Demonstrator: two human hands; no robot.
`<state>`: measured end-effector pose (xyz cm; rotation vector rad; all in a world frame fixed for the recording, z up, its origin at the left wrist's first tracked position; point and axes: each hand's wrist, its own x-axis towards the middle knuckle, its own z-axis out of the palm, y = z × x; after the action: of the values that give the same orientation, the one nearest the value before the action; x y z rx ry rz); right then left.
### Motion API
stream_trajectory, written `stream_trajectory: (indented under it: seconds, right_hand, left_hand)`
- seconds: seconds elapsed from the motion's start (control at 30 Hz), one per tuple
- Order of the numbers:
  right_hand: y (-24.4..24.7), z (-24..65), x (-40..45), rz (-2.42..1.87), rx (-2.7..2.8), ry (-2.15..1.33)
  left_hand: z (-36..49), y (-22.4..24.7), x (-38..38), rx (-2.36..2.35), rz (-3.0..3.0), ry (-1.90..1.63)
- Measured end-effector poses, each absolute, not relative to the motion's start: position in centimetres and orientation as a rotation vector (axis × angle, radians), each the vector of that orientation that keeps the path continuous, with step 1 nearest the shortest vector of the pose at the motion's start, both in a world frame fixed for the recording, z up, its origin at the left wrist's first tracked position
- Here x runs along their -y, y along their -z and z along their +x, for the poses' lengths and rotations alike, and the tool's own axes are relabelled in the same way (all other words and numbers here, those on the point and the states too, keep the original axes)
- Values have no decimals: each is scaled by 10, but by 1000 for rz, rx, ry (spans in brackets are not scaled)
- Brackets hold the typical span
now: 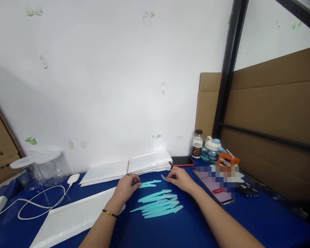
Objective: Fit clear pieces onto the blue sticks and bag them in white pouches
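Several turquoise plastic sticks with pale tips (160, 205) lie in a loose group on the blue tabletop (191, 227). Behind them, two turquoise sticks (151, 183) reach to the fingertips of my left hand (129, 185), whose fingers are pinched together at their left ends. On the right, my right hand (177, 177) pinches a small pale translucent piece (164, 177) between thumb and finger. A white padded envelope (77, 218) lies beneath and left of my left wrist.
Stacked white envelopes (150, 162) rest against the wall. A phone (182, 161), brown-capped bottle (197, 144), teal jug (210, 151), orange box (227, 161) and lit phone (213, 186) stand or lie right. Clear containers (50, 168) and a white cable (41, 205) are left.
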<state>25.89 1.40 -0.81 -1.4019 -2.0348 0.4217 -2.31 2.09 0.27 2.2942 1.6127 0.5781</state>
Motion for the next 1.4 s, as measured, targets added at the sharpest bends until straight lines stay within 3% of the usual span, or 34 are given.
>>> stream_trajectory:
  seconds: [0.4,0.77,0.97,1.17,1.4]
  right_hand:
    - [20,244,-7,-1245,2111,-862]
    - [-2,266,-8,-1344,2044,-536]
    - [1,249,8,-1154,2298,-794]
    - [10,238,7,-1120,2296,-741]
    - [0,239,6,-1139,2186,-716]
  left_hand:
    - [7,-5,-1,-1403,2396,-395]
    - [-29,-13,-16,-1674,2372,-494]
    - [-1,-14,7,-1373,2360,-467]
    - [9,-12,13,-1350,2422,-347]
    - [3,-10,-2,-1426,2286,-455]
